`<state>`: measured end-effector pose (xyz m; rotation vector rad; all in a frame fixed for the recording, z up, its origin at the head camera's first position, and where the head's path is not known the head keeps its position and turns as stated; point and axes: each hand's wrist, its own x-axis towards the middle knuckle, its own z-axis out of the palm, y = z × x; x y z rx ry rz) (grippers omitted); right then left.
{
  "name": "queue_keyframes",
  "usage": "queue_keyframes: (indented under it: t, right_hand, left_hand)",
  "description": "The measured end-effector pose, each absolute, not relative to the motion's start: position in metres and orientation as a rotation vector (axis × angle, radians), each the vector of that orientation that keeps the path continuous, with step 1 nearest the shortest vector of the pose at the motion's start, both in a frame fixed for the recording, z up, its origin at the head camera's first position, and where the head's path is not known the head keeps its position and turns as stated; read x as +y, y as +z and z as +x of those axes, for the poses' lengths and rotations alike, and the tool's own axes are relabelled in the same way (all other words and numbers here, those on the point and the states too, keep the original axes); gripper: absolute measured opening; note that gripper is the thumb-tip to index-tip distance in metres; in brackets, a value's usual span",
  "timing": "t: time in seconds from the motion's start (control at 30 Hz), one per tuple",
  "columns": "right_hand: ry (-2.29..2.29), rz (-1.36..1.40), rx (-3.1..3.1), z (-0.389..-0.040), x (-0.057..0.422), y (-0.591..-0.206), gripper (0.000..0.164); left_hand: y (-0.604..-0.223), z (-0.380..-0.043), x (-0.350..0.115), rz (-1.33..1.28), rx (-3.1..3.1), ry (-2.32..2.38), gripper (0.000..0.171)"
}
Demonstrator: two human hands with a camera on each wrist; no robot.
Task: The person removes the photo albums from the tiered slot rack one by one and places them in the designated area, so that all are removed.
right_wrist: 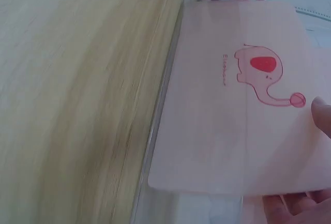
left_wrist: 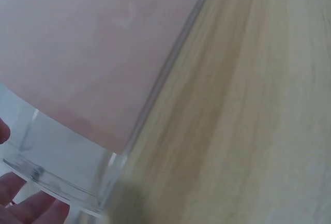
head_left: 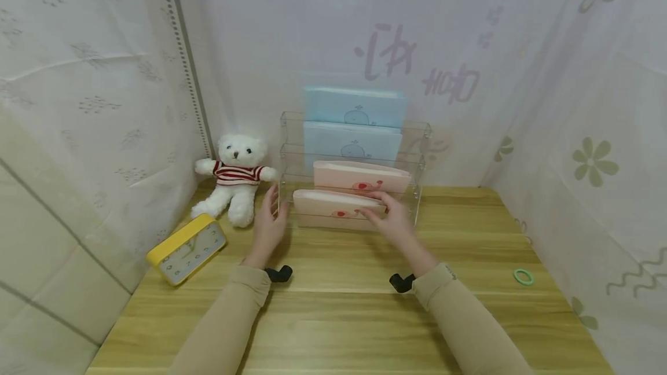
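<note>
A clear tiered rack [head_left: 421, 181] stands at the back of the wooden table. In its front slot sits a pink notebook [head_left: 318, 206] with a red elephant drawing; its cover [right_wrist: 217, 115] fills much of the right wrist view. My right hand [head_left: 392, 221] pinches this notebook at its right end, thumb in front and fingers behind. My left hand [head_left: 268, 227] grips the rack's left side panel, with its fingers [left_wrist: 39, 206] seen through the clear plastic. Behind are another pink notebook [head_left: 339, 177], a light blue notebook [head_left: 325, 143] and a bluer one [head_left: 323, 106].
Left of the rack, a white teddy bear [head_left: 237, 175] in a striped top sits against the curtain. A yellow clock [head_left: 187, 247] lies tilted in front of it. Toward the table's right edge is a green ring [head_left: 523, 277]. Patterned curtains surround the table.
</note>
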<state>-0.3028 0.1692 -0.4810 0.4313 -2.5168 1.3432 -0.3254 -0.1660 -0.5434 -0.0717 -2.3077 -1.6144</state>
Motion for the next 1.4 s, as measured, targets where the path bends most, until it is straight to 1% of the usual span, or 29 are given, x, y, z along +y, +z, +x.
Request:
queue_keyframes:
  t: [0.2,0.57,0.73,0.97,1.07,1.2,1.4]
  right_hand:
    - [1.404,0.473,-2.351,-0.31,0.153,-0.489,0.04]
    - [1.539,0.263,-2.19,-0.308,0.141,-0.496,0.024]
    - [1.55,0.278,-2.0,-0.304,0.139,-0.487,0.021]
    - [1.486,0.31,-1.819,-0.283,0.142,-0.447,0.023]
    - [1.497,0.302,-1.819,-0.273,0.146,-0.44,0.023]
    - [1.539,0.303,-1.849,-0.263,0.152,-0.445,0.023]
    - [1.533,0.294,-2.029,-0.249,0.156,-0.468,0.022]
  left_hand:
    - [-0.549,-0.326,-0.17,-0.069,-2.324,-1.603,0.058]
    - [-0.559,-0.327,-0.167,-0.08,-2.417,-1.491,0.058]
    - [-0.559,-0.325,-0.167,-0.081,-2.426,-1.513,0.058]
    - [-0.557,-0.325,-0.169,-0.093,-2.439,-1.493,0.059]
    - [-0.557,-0.327,-0.169,-0.093,-2.439,-1.472,0.059]
    - [-0.557,-0.328,-0.169,-0.097,-2.423,-1.465,0.058]
    - [-0.57,-0.33,-0.172,-0.116,-2.396,-1.438,0.06]
